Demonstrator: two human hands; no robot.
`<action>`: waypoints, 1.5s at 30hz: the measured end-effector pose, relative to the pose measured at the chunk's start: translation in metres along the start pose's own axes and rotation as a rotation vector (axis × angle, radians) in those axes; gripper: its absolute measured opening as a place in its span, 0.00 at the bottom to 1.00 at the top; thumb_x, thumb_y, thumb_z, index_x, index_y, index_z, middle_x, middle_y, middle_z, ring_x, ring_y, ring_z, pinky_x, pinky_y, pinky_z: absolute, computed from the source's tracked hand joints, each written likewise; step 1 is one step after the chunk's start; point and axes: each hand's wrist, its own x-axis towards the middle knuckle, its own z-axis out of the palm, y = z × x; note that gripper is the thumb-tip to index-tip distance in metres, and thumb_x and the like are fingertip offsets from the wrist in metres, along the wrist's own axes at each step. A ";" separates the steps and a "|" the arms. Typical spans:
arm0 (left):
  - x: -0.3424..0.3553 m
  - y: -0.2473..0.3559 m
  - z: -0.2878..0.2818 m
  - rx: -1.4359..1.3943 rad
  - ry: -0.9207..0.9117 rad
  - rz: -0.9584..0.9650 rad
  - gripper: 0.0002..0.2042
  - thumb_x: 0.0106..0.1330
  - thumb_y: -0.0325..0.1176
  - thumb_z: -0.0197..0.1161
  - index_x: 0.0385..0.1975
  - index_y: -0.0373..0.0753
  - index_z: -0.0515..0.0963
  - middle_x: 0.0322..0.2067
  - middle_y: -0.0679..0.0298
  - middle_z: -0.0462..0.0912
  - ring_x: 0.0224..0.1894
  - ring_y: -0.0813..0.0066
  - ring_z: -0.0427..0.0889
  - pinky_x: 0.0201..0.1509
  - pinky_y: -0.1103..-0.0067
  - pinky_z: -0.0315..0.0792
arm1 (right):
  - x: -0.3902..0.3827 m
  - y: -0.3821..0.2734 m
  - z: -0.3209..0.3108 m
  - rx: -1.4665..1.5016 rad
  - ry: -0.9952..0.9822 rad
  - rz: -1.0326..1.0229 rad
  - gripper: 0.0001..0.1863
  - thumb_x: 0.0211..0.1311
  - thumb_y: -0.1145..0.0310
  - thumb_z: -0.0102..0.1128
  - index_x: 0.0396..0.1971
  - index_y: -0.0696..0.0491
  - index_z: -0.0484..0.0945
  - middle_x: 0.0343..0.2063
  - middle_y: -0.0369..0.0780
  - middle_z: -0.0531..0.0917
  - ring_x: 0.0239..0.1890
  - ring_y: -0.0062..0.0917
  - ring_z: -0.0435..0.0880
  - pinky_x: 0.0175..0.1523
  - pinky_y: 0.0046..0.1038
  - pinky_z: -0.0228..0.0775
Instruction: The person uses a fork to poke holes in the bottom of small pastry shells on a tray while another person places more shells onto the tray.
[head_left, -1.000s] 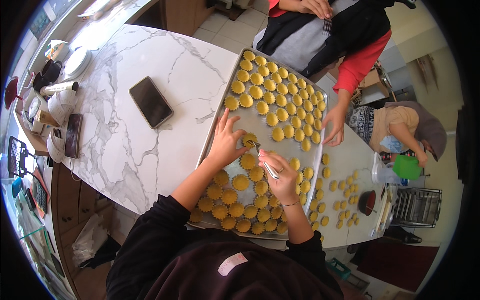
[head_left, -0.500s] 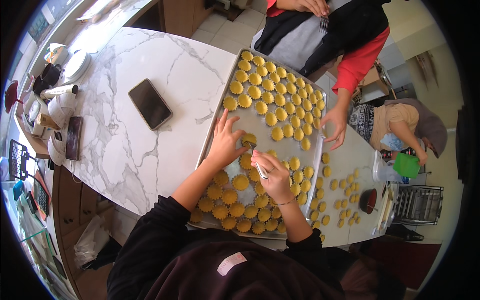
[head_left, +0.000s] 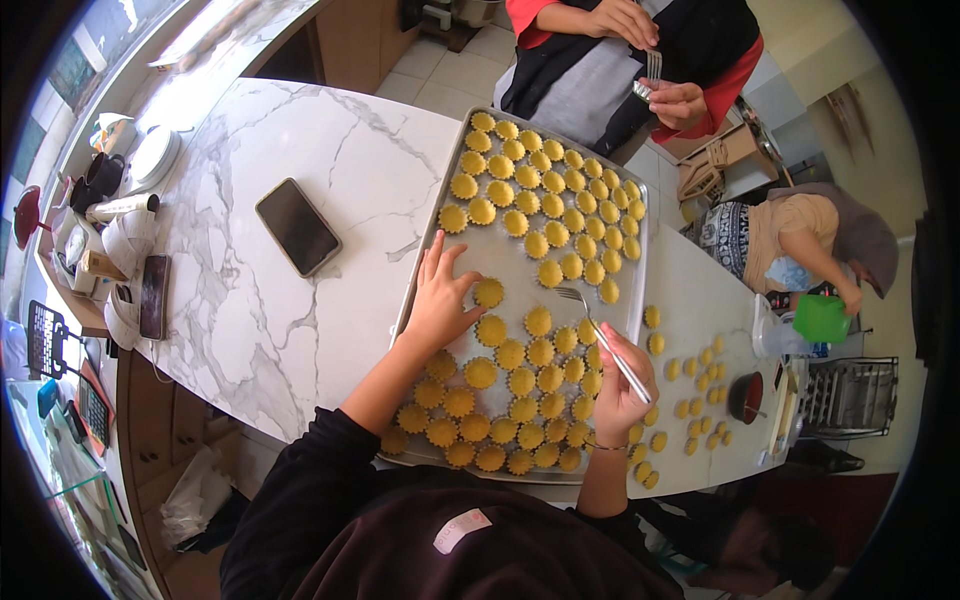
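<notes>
My right hand [head_left: 624,388] grips a metal fork [head_left: 592,318], its tines over the bare strip of a large metal tray [head_left: 521,273]. My left hand [head_left: 437,308] is spread at the tray's left side, thumb and fingers apart. Just beside those fingertips sits a yellow tart shell in a fluted tin [head_left: 488,292]; whether they touch it I cannot tell. Several similar tart shells [head_left: 480,373] fill the near part of the tray, and more shells [head_left: 553,181] stand in rows at the far part.
Across the tray a person holds a fork [head_left: 654,64] and a small fluted tin [head_left: 642,91]. A phone [head_left: 298,227] lies on the marble counter [head_left: 370,200]. More shells [head_left: 690,408] and a dark bowl [head_left: 745,397] are on the right. Another person holds a green container [head_left: 822,318].
My right hand has lifted the fork off the shell and moved right and down. My left fingers have drawn slightly back. The person opposite has brought a hand from the tray to their fork.
</notes>
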 end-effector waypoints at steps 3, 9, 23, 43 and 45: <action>-0.001 0.004 -0.010 0.038 -0.059 -0.031 0.17 0.44 0.36 0.72 0.35 0.43 0.80 0.59 0.58 0.62 0.70 0.51 0.45 0.69 0.58 0.49 | -0.005 0.003 -0.005 0.028 0.013 0.054 0.07 0.56 0.84 0.59 0.35 0.62 0.79 0.37 0.48 0.83 0.42 0.31 0.83 0.46 0.27 0.77; 0.000 0.003 -0.036 -0.072 -0.101 -0.053 0.16 0.47 0.36 0.69 0.37 0.40 0.80 0.59 0.57 0.63 0.69 0.53 0.49 0.67 0.63 0.53 | -0.013 0.008 -0.014 -0.034 0.019 0.104 0.08 0.56 0.84 0.58 0.37 0.62 0.79 0.38 0.47 0.83 0.38 0.25 0.82 0.41 0.20 0.76; 0.069 -0.035 -0.022 0.207 0.036 -0.235 0.20 0.46 0.40 0.72 0.39 0.40 0.79 0.61 0.54 0.60 0.70 0.48 0.42 0.69 0.49 0.40 | -0.022 0.014 -0.024 0.025 0.061 0.177 0.10 0.57 0.84 0.58 0.39 0.62 0.79 0.38 0.45 0.82 0.38 0.21 0.82 0.41 0.18 0.75; 0.012 -0.019 -0.007 0.031 0.086 -0.169 0.19 0.44 0.39 0.73 0.37 0.41 0.80 0.61 0.56 0.61 0.70 0.49 0.42 0.69 0.49 0.42 | 0.023 0.031 0.072 0.118 -0.327 0.022 0.11 0.53 0.80 0.64 0.37 0.56 0.79 0.35 0.42 0.84 0.36 0.28 0.84 0.40 0.24 0.76; 0.013 -0.018 -0.006 0.024 0.090 -0.169 0.19 0.43 0.39 0.73 0.37 0.41 0.80 0.61 0.57 0.61 0.70 0.49 0.43 0.69 0.50 0.42 | 0.026 0.035 0.081 0.105 -0.317 -0.121 0.11 0.53 0.80 0.64 0.38 0.55 0.79 0.36 0.41 0.84 0.37 0.29 0.84 0.40 0.25 0.77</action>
